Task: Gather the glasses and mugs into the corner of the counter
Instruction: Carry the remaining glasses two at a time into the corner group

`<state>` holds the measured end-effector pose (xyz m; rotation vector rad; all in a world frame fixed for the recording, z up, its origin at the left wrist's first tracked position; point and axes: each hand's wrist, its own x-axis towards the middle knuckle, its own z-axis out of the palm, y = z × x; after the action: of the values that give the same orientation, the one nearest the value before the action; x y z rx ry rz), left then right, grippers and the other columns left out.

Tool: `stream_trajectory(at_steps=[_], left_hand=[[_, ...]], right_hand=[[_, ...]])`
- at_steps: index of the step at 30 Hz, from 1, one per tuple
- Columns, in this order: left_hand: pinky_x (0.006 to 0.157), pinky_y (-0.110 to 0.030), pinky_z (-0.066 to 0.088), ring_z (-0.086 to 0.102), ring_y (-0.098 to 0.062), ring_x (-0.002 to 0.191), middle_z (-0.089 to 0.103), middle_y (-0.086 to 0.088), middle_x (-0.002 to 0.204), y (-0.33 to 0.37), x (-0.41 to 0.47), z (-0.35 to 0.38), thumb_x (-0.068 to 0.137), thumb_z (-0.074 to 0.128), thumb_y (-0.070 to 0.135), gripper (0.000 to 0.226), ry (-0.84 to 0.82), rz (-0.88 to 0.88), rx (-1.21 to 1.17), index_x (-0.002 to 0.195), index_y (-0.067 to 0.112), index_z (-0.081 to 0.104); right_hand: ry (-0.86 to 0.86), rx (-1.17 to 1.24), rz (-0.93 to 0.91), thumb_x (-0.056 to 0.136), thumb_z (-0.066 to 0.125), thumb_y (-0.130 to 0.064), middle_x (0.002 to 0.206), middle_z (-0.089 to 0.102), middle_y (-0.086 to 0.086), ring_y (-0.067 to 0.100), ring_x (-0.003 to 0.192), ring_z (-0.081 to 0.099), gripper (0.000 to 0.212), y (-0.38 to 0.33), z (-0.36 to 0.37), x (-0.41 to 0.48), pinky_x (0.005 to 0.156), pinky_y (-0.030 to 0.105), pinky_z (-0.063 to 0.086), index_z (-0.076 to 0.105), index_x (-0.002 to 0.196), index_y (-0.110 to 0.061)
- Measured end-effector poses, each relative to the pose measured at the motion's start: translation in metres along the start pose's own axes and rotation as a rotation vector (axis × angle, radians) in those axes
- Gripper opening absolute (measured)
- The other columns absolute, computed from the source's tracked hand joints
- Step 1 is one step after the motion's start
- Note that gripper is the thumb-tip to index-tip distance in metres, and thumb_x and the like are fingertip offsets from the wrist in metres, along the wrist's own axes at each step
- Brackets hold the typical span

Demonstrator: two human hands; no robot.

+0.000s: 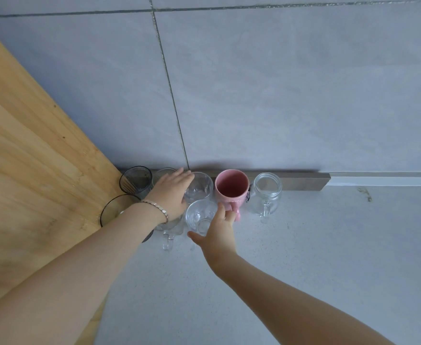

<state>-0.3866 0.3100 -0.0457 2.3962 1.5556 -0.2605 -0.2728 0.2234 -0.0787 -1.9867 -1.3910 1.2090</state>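
Several glasses and mugs crowd the counter corner where the wooden side panel meets the tiled wall. My left hand (170, 192) rests flat against a clear glass (200, 186) by the wall, fingers spread. My right hand (215, 231) cups the right side of a clear tumbler (199, 216) in front of it, thumb and fingers apart around it. A smoky ribbed glass (136, 179) stands deepest in the corner, a dark-rimmed glass (116, 209) in front of it. A pink mug (231, 186) and a clear jar mug (266, 192) stand to the right. A clear handled mug (169, 232) is partly hidden under my left wrist.
A wooden panel (30, 158) rises along the left side. The grey tiled wall (279, 95) runs behind, with a metal strip (304, 180) at its base. The pale counter (304, 245) stretches right and toward me.
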Motion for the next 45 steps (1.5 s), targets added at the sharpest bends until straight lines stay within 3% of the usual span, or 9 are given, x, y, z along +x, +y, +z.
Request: stream_trajectory(at_steps=[4,7,10,14,19,23,31,35,45], left_hand=[[0.119,-0.035,0.021,0.024,-0.019,0.144,0.028,-0.005,0.154,0.019,-0.037,0.006,0.091,0.047,0.014,0.059,0.128,-0.104,0.002,0.145,0.012,0.024],[0.103,-0.036,0.039,0.047,-0.026,0.125,0.049,-0.008,0.136,0.047,-0.068,0.007,0.089,0.048,0.015,0.05,0.163,-0.158,-0.034,0.137,0.014,0.037],[0.093,-0.037,0.047,0.056,-0.027,0.113,0.056,-0.005,0.123,0.087,-0.089,0.015,0.09,0.045,0.02,0.037,-0.024,-0.128,-0.011,0.126,0.018,0.047],[0.095,-0.032,0.045,0.056,-0.021,0.114,0.058,0.0,0.124,0.152,-0.089,0.032,0.09,0.045,0.028,0.032,-0.339,-0.101,-0.056,0.12,0.019,0.052],[0.097,-0.03,0.044,0.056,-0.022,0.114,0.058,-0.001,0.125,0.291,-0.071,0.044,0.089,0.045,0.028,0.028,-0.352,0.078,-0.047,0.114,0.02,0.055],[0.089,-0.028,0.046,0.056,-0.021,0.097,0.061,0.001,0.112,0.433,-0.074,0.05,0.089,0.044,0.026,0.005,-0.329,0.288,-0.005,0.09,0.027,0.049],[0.084,-0.029,0.049,0.063,-0.022,0.099,0.056,0.003,0.1,0.72,-0.118,0.084,0.088,0.044,0.027,0.009,-0.383,0.528,0.001,0.092,0.025,0.052],[0.075,-0.029,0.047,0.055,-0.022,0.081,0.059,-0.002,0.094,0.842,-0.145,0.097,0.088,0.045,0.022,0.01,-0.384,0.629,-0.039,0.088,0.023,0.055],[0.093,-0.031,0.05,0.062,-0.024,0.106,0.066,-0.003,0.115,0.992,-0.137,0.13,0.089,0.046,0.024,0.026,-0.372,0.715,0.056,0.107,0.017,0.063]], right_hand=[[-0.183,-0.108,-0.019,0.078,0.075,-0.024,0.158,0.002,0.012,0.022,0.144,0.023,0.11,0.002,-0.024,-0.012,0.113,0.029,0.027,-0.007,0.148,-0.001],[-0.292,-0.303,-0.057,0.084,0.067,-0.023,0.145,0.04,0.007,0.023,0.128,0.047,0.075,0.024,-0.054,-0.033,0.103,0.031,0.041,0.026,0.145,-0.01],[-0.395,-0.426,-0.014,0.087,0.06,-0.028,0.123,0.062,0.001,0.017,0.116,0.055,0.043,0.062,-0.098,-0.06,0.094,0.028,0.044,0.051,0.128,-0.018],[-0.401,-0.568,0.104,0.089,0.056,-0.03,0.13,0.056,0.001,0.017,0.122,0.051,0.043,0.122,-0.166,-0.095,0.099,0.031,0.042,0.05,0.13,-0.018],[-0.248,-0.583,0.286,0.091,0.053,-0.031,0.137,0.051,0.002,0.017,0.127,0.046,0.046,0.215,-0.277,-0.161,0.104,0.031,0.038,0.045,0.134,-0.017],[-0.082,-0.467,0.456,0.091,0.051,-0.032,0.131,0.055,0.001,0.016,0.116,0.053,0.044,0.295,-0.368,-0.24,0.1,0.031,0.041,0.046,0.133,-0.02],[0.128,-0.382,0.691,0.093,0.047,-0.032,0.14,0.043,-0.001,0.021,0.123,0.049,0.046,0.458,-0.524,-0.427,0.099,0.032,0.039,0.042,0.137,-0.02],[0.195,-0.393,0.757,0.094,0.046,-0.028,0.141,0.043,0.005,0.024,0.125,0.047,0.045,0.527,-0.585,-0.502,0.099,0.031,0.04,0.043,0.137,-0.013],[0.492,-0.201,0.901,0.09,0.053,-0.03,0.133,0.051,0.004,0.024,0.121,0.052,0.042,0.651,-0.676,-0.56,0.09,0.028,0.043,0.048,0.13,-0.018]])
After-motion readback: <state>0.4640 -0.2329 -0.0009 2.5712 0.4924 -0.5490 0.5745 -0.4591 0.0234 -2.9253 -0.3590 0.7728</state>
